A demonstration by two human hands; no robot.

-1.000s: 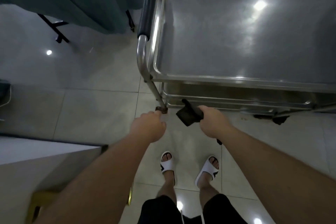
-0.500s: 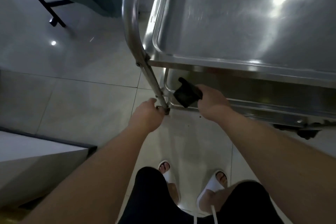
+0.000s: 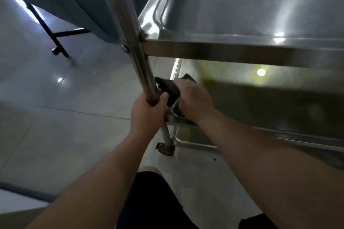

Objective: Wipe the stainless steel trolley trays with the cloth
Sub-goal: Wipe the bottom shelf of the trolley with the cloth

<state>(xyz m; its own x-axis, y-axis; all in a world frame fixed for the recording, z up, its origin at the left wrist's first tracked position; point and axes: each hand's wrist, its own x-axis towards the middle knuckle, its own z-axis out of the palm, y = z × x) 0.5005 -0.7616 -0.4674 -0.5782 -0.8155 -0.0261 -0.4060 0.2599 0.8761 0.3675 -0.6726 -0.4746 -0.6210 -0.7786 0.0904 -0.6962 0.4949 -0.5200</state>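
Observation:
The stainless steel trolley fills the upper right, its top tray [image 3: 242, 50] close above me and a lower tray [image 3: 251, 102] in shadow beneath it. My left hand [image 3: 147, 113] is wrapped around the trolley's upright corner post [image 3: 137, 57], just below the top tray. My right hand [image 3: 195, 98] holds a dark cloth [image 3: 168, 87] pressed at the near left corner of the lower tray, right beside the post. Part of the cloth is hidden under my fingers.
A trolley foot [image 3: 165, 148] rests on the pale tiled floor [image 3: 61, 117]. A teal curtain [image 3: 74, 0] hangs at upper left with a black stand leg [image 3: 55, 37] under it. My dark shorts [image 3: 154, 202] show at the bottom.
The view has dropped low and close to the trolley. My left hand has closed around the corner post, and my right hand has carried the cloth onto the lower tray's corner.

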